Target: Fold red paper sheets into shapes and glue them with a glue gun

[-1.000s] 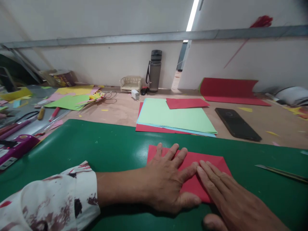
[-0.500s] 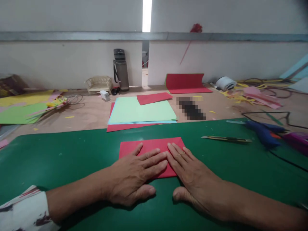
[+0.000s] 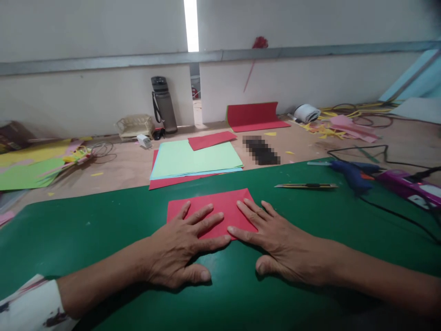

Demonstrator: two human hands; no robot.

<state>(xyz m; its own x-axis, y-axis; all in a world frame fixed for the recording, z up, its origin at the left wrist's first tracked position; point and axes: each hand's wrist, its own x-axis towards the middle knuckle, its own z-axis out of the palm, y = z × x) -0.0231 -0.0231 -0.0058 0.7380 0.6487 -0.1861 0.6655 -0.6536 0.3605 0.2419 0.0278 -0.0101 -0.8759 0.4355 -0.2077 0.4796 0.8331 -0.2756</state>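
Observation:
A folded sheet of red paper (image 3: 225,209) lies flat on the green mat (image 3: 124,216) in front of me. My left hand (image 3: 182,243) is open, its spread fingers resting on the left and lower part of the paper. On the right side, my right hand (image 3: 279,243) lies open too, with fingertips touching the paper and the thumb on the mat. The two index fingertips are close together near the paper's lower edge. A craft knife (image 3: 306,186) rests on the mat beyond my right hand.
Behind the mat sits a stack of pale green sheets (image 3: 196,161) with a red strip (image 3: 212,140) on top. A blue glue gun (image 3: 351,177) and a purple power strip (image 3: 409,186) with cables are at right. A dark bottle (image 3: 167,110) stands by the wall.
My fingers have spread wider, and the hands have moved apart along the paper. The index fingertips now sit by its lower edge. The camera view has turned slightly right and tilted.

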